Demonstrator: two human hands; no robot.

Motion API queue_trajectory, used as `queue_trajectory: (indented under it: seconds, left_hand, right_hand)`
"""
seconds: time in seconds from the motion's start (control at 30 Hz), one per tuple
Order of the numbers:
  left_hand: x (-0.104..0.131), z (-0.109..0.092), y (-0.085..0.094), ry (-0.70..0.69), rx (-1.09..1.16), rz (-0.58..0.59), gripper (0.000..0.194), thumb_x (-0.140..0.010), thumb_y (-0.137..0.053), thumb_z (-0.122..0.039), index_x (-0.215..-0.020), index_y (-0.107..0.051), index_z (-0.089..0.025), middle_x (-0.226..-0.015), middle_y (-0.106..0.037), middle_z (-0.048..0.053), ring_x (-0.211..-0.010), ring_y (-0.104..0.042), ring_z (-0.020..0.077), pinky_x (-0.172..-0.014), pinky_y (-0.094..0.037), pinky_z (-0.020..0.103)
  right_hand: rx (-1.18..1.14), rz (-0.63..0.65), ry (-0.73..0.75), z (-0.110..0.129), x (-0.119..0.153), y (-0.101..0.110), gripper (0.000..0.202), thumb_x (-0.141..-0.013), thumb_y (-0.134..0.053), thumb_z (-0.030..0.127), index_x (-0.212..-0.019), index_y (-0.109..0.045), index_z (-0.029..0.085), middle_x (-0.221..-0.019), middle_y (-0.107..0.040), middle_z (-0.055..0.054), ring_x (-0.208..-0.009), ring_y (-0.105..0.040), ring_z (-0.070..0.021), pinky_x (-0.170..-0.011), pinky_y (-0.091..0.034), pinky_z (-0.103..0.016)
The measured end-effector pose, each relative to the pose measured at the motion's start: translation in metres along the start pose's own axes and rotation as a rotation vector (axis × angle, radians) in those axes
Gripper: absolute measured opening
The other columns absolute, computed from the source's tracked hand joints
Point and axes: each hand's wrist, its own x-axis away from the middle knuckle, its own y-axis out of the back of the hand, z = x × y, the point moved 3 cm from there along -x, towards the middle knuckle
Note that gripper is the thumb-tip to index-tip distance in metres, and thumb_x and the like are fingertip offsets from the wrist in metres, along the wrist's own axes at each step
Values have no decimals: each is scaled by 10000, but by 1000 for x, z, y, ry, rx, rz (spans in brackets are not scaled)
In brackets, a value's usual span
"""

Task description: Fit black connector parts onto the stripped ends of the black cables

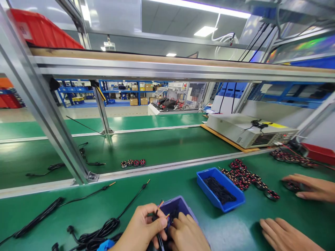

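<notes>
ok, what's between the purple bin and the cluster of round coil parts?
The blue bin, with black pieces in it. Head view shows it between the purple bin and the coil parts.

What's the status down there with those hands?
Left hand pinching black cable, colored wire ends showing. Right hand in purple bin. Another person's hands nearby, at right, one on a round part.

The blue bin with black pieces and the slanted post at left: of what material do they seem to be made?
Blue bin: probably plastic, smooth and slightly glossy, evenly coloured, with a moulded-looking rim. Post: metal, likely aluminium, satin silver, with long straight grooves and soft reflections.
</notes>
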Motion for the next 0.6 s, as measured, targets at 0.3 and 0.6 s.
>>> queue_trajectory:
  seconds: [0.3,0.6]
  left_hand:
    - [4,-30,7,-110,-153,-107,548,-633,-784,-659,-692,-625,-137,-692,-548,2,-585,-494,114,-424,-436,187]
    - [5,-21,7,-90,-71,-38,481,-676,-794,-598,-698,-634,-145,-681,-590,6,-492,-449,79,-373,-360,160]
  right_hand:
    - [8,-8,46,8,0,-2,317,-524,-974,391,-638,-720,240,-662,-726,-3,-680,-631,-225,-623,-471,-309]
    - [-251,-127,-67,9,-4,16,192,-771,-775,62,-776,-723,246,-845,-746,1,-779,-670,-192,-654,-499,-249]
